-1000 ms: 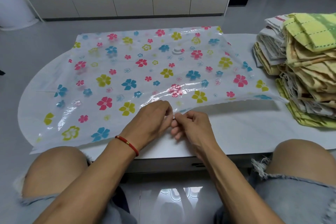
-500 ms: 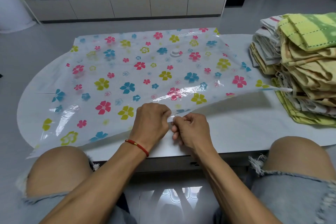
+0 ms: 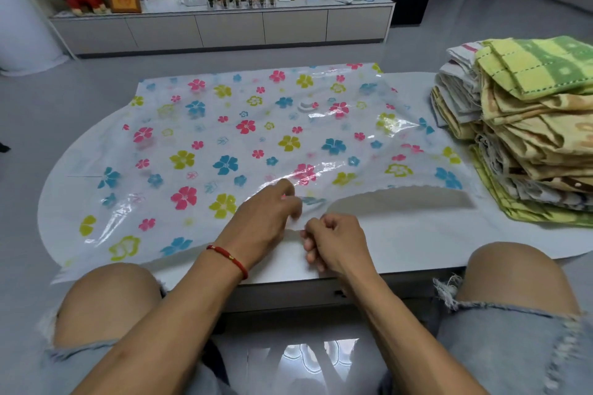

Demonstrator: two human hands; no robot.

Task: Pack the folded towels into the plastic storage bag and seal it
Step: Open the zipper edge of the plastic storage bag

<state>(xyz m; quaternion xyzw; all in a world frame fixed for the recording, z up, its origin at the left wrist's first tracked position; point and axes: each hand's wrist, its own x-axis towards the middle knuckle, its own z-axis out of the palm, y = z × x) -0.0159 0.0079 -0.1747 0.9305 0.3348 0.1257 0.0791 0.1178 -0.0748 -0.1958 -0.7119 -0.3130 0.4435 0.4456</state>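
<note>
left hand (image 3: pixel 263 224) pinched near edge of plastic storage bag (image 3: pixel 244 151), fingers curled, partly blurred; right hand (image 3: pixel 333 242) curled on same edge just beside it; white table (image 3: pixel 401 234) carried bag spread flat, mouth gaping at right; folded towels (image 3: pixel 526 125) stacked at table's right, none inside; best to peel layers apart slowly, keep both grips close, widen mouth toward stack; valve (image 3: pixel 306 105) mid-bag.

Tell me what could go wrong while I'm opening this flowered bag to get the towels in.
The towel stack is tall and leans unevenly, so pulling from it might topple it. The bag hangs over the table's near edge and may slide off. Both hands pinch thin plastic; a hard tug could tear it.
</note>
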